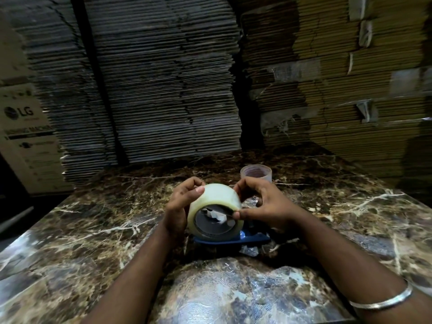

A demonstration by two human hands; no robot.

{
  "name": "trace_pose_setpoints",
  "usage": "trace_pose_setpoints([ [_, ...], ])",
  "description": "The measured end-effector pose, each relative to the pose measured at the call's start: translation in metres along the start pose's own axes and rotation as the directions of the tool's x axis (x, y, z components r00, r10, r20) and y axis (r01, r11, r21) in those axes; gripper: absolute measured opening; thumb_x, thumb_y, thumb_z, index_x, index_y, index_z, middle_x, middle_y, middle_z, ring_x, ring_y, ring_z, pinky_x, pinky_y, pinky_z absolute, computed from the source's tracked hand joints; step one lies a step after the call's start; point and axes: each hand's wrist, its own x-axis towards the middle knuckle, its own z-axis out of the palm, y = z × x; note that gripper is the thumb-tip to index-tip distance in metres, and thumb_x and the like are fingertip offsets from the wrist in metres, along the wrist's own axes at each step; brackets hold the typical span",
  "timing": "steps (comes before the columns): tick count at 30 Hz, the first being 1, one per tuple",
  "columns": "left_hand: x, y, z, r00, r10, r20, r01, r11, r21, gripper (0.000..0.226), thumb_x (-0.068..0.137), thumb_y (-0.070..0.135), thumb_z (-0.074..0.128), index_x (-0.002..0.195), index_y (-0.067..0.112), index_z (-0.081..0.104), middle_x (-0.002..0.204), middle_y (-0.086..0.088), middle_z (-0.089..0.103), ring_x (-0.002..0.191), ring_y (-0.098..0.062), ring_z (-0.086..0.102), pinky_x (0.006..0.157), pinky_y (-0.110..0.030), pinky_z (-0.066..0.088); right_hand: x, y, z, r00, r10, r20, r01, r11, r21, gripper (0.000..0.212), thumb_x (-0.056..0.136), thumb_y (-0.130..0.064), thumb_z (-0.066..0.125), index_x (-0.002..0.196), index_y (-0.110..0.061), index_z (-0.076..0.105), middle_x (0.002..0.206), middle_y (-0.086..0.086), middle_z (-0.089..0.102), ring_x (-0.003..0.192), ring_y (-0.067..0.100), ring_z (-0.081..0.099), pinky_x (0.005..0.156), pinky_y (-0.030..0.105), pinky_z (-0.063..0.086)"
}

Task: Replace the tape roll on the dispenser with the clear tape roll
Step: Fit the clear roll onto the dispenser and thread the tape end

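Note:
A thick clear tape roll (216, 199) stands on edge in the middle of the marble table (81, 230), its hollow core facing me. It rests on or just above a blue tape dispenser (247, 239) lying flat beneath it; whether it is seated on the hub I cannot tell. My left hand (181, 206) grips the roll's left side, thumb on its top. My right hand (264, 204) holds the right rim, thumb and fingers pinching the edge. A second, thinner roll (256, 173) with a purplish core sits on the table just behind my right hand.
Tall stacks of flattened cardboard (163, 78) rise right behind the table's far edge. A printed carton (23, 127) stands at the left. A scrap of crumpled clear film (250, 250) lies beside the dispenser. A silver bangle (383, 302) circles my right wrist.

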Motion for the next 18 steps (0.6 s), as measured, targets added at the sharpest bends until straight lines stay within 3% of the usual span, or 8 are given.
trace_pose_setpoints([
  [4,-0.005,0.009,-0.019,0.996,0.030,0.081,-0.050,0.966,0.253,0.058,0.057,0.046,0.075,0.099,0.009,0.063,0.089,-0.014,0.058,0.080,-0.025,0.054,0.061,-0.031,0.039,-0.001,0.001,-0.002,0.999,0.036,0.036,-0.037,0.999,0.027,0.056,0.058,-0.037,0.084,0.105,-0.014,0.064,0.104,0.005,0.070,0.100,0.016,0.065,0.083,0.026,0.056],
  [7,-0.011,0.013,-0.025,0.992,-0.012,0.128,-0.039,0.919,0.393,0.048,0.060,0.038,0.071,0.101,0.015,0.067,0.096,-0.001,0.065,0.090,-0.016,0.063,0.068,-0.025,0.049,-0.001,0.003,-0.003,0.997,0.054,0.063,-0.057,0.997,0.047,0.050,0.065,-0.021,0.086,0.108,-0.010,0.062,0.107,0.009,0.068,0.104,0.021,0.064,0.073,0.022,0.055],
  [11,-0.016,0.014,-0.016,0.989,-0.028,0.142,-0.032,0.915,0.403,0.040,0.055,0.031,0.076,0.095,0.038,0.074,0.091,0.021,0.070,0.090,0.000,0.066,0.073,-0.019,0.054,-0.001,0.002,-0.005,0.997,0.024,0.076,-0.027,0.999,0.035,0.047,0.067,-0.009,0.084,0.108,-0.003,0.061,0.108,0.015,0.067,0.103,0.025,0.063,0.078,0.020,0.055],
  [15,-0.015,0.013,-0.017,0.990,-0.026,0.135,-0.033,0.909,0.416,0.047,0.057,0.031,0.078,0.103,0.020,0.072,0.093,0.014,0.071,0.093,-0.006,0.066,0.073,-0.022,0.052,-0.001,0.002,-0.005,0.994,0.030,0.109,-0.034,0.999,0.032,0.050,0.067,-0.015,0.082,0.110,-0.005,0.059,0.110,0.016,0.066,0.105,0.026,0.063,0.078,0.024,0.056],
  [18,-0.014,0.014,-0.023,0.979,-0.105,0.174,0.018,0.899,0.437,0.059,0.059,0.028,0.078,0.115,0.016,0.064,0.106,0.006,0.071,0.103,-0.012,0.067,0.080,-0.026,0.054,-0.002,0.004,-0.009,0.981,0.094,0.171,-0.093,0.996,-0.013,0.062,0.068,-0.020,0.088,0.119,-0.019,0.053,0.117,0.006,0.062,0.110,0.017,0.061,0.080,0.024,0.056],
])
